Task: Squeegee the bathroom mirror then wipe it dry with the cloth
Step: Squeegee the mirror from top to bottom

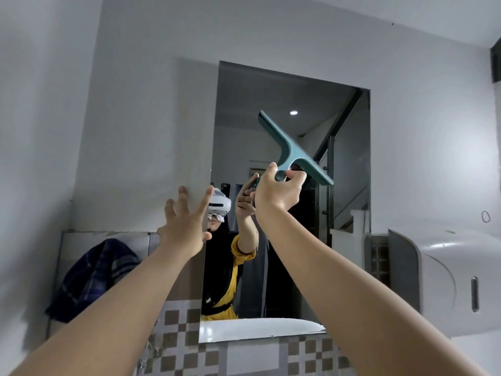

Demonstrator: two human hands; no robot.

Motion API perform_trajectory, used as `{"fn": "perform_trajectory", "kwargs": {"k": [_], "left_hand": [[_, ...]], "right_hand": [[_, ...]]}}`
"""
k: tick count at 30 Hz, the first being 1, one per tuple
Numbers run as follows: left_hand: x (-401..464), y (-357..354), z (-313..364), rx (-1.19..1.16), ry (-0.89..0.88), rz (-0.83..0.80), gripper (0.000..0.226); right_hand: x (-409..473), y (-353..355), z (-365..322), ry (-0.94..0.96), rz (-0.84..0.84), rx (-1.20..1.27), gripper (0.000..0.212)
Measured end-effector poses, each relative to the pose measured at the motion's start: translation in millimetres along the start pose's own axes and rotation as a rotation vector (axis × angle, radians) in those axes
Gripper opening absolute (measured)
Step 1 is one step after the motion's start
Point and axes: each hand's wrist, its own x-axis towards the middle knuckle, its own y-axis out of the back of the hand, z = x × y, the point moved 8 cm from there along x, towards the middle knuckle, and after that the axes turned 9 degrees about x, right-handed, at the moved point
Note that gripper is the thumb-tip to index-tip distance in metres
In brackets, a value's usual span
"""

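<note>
The tall frameless mirror [271,104] hangs on the white wall ahead. My right hand [273,192] grips the short handle of a teal squeegee [292,147], whose blade slants from upper left to lower right in front of the mirror's middle. Whether the blade touches the glass I cannot tell. My left hand [187,221] is raised with fingers spread, at the mirror's left edge, holding nothing. A dark blue checked cloth [95,278] hangs at the lower left, apart from both hands.
A white wall-mounted dispenser [444,280] stands out just right of the mirror. Brown-and-white checked tiles [179,348] run below the mirror. A person's reflection with a headset shows in the glass. A white ledge edge [257,329] sits at the mirror's foot.
</note>
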Motion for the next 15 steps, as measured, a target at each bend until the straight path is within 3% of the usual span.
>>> {"fn": "perform_trajectory", "kwargs": {"k": [7,15], "left_hand": [[1,-2,0,-0.022,-0.004,-0.020,0.099],[2,-5,-2,-0.035,0.001,-0.018,0.100]], "right_hand": [[-21,-16,8,0.012,-0.023,-0.002,0.022],[-50,-43,25,0.150,-0.225,-0.124,0.019]]}}
